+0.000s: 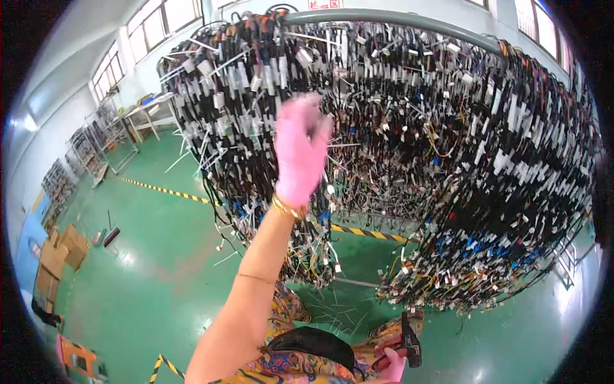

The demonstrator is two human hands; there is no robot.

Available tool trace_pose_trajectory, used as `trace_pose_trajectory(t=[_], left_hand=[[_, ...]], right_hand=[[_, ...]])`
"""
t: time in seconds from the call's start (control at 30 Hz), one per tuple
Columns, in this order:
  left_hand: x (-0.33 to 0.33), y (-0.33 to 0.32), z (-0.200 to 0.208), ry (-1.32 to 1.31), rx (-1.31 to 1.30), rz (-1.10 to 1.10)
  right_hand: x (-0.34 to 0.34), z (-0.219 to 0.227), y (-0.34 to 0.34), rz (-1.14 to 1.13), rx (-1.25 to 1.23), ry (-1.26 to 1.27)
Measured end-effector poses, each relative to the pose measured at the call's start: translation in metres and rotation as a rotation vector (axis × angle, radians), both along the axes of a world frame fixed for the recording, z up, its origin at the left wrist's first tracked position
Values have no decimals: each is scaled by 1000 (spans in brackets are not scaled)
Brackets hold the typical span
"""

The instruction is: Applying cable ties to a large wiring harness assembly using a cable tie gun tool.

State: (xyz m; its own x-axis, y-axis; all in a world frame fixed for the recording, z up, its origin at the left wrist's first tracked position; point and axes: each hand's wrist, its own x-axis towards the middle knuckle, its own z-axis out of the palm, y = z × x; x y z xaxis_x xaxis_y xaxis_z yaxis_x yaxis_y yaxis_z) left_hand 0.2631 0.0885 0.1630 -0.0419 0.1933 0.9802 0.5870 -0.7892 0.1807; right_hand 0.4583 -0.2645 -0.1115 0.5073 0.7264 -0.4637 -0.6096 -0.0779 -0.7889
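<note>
My left hand [299, 150], in a pink glove, is raised in front of a thick bundle of hanging wire harnesses [246, 83]. Motion smears its fingers, so whether they grip a wire is unclear. Low on the right, my right hand [393, 367], also gloved in pink, is closed around a black gun-shaped hand tool [410, 342]. The harnesses are black, with many white connectors and labels and thin white ties sticking out. They hang from a grey-green curved rail [396, 17].
More harnesses [473, 249] droop toward the green floor [160, 256] at right. Yellow-black tape [368, 233] runs beneath. White tie offcuts [339, 320] lie by my feet. Cardboard boxes [54, 256], a dark red brush head [112, 236] and a table [150, 105] stand left.
</note>
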Motion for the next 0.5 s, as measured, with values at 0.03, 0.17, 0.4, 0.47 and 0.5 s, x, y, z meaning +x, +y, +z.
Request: trace_pose_trajectory(t=[0.03,0.17,0.4,0.47,0.5], left_hand=[[-9,9,15,-55,2,137],[-31,31,46,-17,-38,502],[13,26,94,272,32,465],[55,25,120,136,-48,147],[73,24,129,154,-78,80]], right_hand=[[-4,5,2,15,42,-54],[-12,8,13,19,-57,17],[-22,-19,16,38,36,212],[-20,-25,17,81,79,201],[-17,-27,18,117,144,181]])
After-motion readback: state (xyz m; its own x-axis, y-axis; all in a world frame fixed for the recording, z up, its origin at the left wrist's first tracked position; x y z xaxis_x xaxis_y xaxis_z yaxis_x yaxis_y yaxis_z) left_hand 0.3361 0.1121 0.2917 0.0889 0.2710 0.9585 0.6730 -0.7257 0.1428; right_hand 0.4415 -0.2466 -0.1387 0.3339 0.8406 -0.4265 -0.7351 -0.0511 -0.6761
